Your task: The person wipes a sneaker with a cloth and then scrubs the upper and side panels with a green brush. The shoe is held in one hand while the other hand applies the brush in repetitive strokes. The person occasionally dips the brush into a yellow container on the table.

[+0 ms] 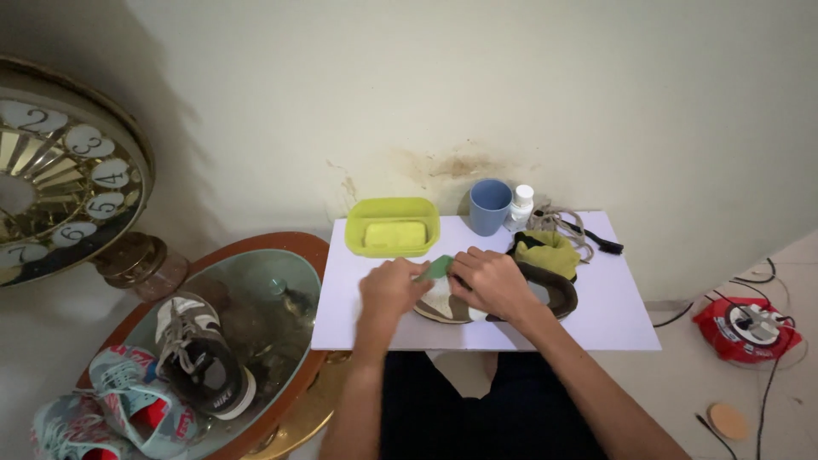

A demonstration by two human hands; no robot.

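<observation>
Both hands, left [390, 288] & right [490, 281], are closing round a green tongue piece [436, 268] over the shoe [503, 298], mid white surface [613, 315], just in front of the yellow-green soap dish [393, 226]. Tongue's prob. soft, light; shoe is better gripped at the stiff sole. The hands are hiding its toe; the rag [550, 251] is covering the heel.

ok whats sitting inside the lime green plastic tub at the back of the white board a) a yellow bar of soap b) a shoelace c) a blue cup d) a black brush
a, the lime green plastic tub holds a yellow bar of soap; the blue cup stands outside it to the right.
</observation>
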